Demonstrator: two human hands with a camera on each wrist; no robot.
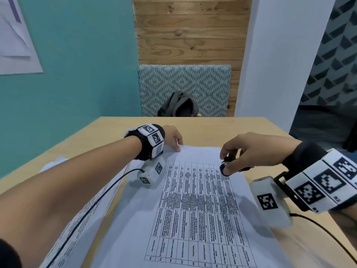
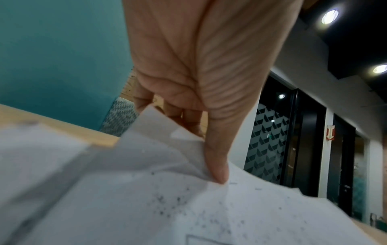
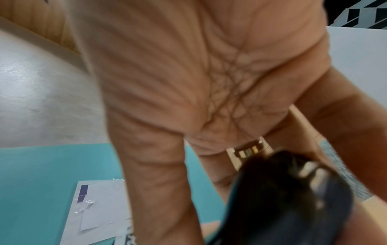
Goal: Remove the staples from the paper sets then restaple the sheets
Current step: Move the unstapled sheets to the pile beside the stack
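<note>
A set of printed sheets with a table [image 1: 195, 206] lies on the wooden desk [image 1: 216, 130]. My left hand [image 1: 173, 139] pinches its far left corner, thumb on top and fingers beneath, and the corner [image 2: 167, 140] lifts and curls in the left wrist view. My right hand [image 1: 249, 151] hovers over the far right part of the sheet and grips a small dark staple remover [image 1: 225, 167]. In the right wrist view the same dark tool [image 3: 282, 199] shows metal parts, blurred. A ring [image 3: 249, 149] sits on one finger.
A second printed paper set [image 1: 81, 215] lies to the left, under my left forearm. A patterned chair [image 1: 183, 86] with a grey backpack [image 1: 178, 105] stands beyond the desk's far edge. Teal wall at left, white partition at right.
</note>
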